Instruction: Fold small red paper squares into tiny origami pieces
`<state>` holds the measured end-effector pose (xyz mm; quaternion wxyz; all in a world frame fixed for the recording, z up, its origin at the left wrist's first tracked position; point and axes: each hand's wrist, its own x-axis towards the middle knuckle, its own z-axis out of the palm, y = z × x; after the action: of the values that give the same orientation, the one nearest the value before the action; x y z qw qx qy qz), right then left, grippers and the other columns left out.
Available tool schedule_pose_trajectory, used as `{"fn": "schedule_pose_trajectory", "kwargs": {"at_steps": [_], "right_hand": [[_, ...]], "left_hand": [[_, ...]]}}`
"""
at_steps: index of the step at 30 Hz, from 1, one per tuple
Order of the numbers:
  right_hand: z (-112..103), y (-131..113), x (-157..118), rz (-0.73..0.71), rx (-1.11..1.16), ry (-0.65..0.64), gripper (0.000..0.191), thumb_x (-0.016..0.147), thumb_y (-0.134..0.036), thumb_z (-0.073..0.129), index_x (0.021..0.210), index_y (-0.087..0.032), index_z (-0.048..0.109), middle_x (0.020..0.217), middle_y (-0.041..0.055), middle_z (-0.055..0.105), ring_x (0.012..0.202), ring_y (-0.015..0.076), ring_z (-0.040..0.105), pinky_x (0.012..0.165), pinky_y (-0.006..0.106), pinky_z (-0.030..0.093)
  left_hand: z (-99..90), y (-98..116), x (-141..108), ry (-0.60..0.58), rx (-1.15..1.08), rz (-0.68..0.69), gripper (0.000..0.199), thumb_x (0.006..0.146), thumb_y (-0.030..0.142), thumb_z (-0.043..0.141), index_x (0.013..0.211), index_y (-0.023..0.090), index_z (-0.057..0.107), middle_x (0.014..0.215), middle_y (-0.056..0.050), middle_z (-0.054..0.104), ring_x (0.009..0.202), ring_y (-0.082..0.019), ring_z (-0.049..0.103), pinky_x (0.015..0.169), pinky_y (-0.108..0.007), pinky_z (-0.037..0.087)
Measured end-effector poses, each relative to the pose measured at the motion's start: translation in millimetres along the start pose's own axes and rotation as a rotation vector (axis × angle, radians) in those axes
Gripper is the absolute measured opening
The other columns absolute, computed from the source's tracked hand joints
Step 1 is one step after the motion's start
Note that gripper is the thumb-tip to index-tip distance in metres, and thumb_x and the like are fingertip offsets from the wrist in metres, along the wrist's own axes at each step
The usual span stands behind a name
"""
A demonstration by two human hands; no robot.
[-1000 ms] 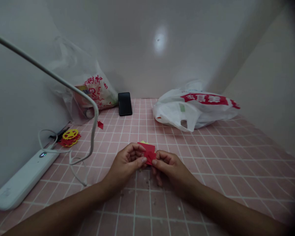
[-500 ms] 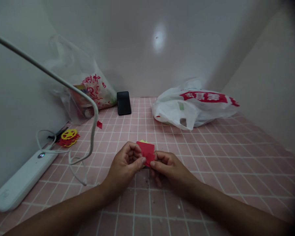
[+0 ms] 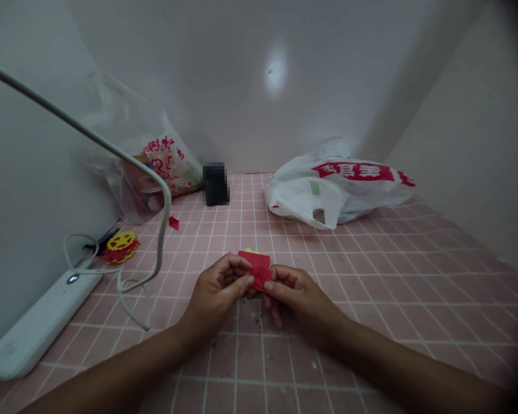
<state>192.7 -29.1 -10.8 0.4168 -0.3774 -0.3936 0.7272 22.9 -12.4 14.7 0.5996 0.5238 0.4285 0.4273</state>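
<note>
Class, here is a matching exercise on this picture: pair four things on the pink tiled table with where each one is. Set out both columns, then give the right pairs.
Things:
1. red paper
2. white plastic bag
3. yellow and red paper cutouts
4. white power strip

Places:
A. far right, near the back wall
B. along the left wall, nearest the camera
C. pinched between the left hand and the right hand
D. left side, beyond the power strip

Pairs: 1-C, 2-A, 3-D, 4-B
</note>
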Motion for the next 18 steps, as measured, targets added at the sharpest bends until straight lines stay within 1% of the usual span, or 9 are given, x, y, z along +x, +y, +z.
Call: {"fn": "schedule_pose_trajectory", "kwargs": {"at_steps": [6,10,13,15,18], "right_hand": [[1.9,0.1,0.0,-0.024,-0.031,0.019,0.029,0.079,-0.041,0.07,0.074,-0.019,0.052,0.053,-0.0057,0.057,0.038,0.0068,0.049,0.039,0.019,0.036],[2.5,1.8,0.6,-0.037,-0.077,0.021,0.027,0.08,-0.042,0.068,0.077,-0.018,0.055,0.052,-0.0059,0.056,0.038,0.0073,0.048,0.039,0.02,0.036],[1.5,4.1,0.7,-0.04,-0.115,0.025,0.026,0.081,-0.041,0.067,0.076,-0.019,0.054,0.052,-0.0059,0.055,0.037,0.0072,0.048,0.038,0.019,0.035],[0.3,5.5,0.7,-0.039,-0.135,0.023,0.025,0.081,-0.039,0.066,0.076,-0.019,0.053,0.053,-0.0056,0.056,0.038,0.0073,0.049,0.039,0.019,0.035],[-0.8,6.5,0.8,-0.043,-0.123,0.001,0.023,0.082,-0.037,0.066,0.076,-0.018,0.054,0.056,-0.0051,0.057,0.039,0.0072,0.05,0.039,0.019,0.036]], "left_hand": [[-2.4,0.3,-0.4,0.007,0.118,-0.002,0.011,0.075,0.023,0.07,0.081,0.016,0.064,0.073,-0.001,0.066,0.068,-0.014,0.063,0.064,-0.026,0.052],[-4.4,0.1,0.5,0.001,0.221,0.018,0.008,0.077,0.024,0.067,0.077,0.016,0.064,0.07,-0.001,0.064,0.065,-0.014,0.06,0.062,-0.026,0.048],[-4.7,0.8,0.9,-0.019,0.259,0.025,0.009,0.078,0.025,0.065,0.075,0.017,0.062,0.07,0.0,0.062,0.065,-0.014,0.057,0.062,-0.025,0.045],[-4.1,1.1,1.2,-0.03,0.239,0.012,0.01,0.077,0.026,0.065,0.074,0.017,0.061,0.07,0.0,0.062,0.065,-0.014,0.057,0.063,-0.025,0.044],[-2.4,0.8,1.9,-0.033,0.135,-0.056,0.015,0.073,0.029,0.068,0.072,0.017,0.059,0.067,0.001,0.061,0.063,-0.013,0.056,0.062,-0.025,0.044]]}}
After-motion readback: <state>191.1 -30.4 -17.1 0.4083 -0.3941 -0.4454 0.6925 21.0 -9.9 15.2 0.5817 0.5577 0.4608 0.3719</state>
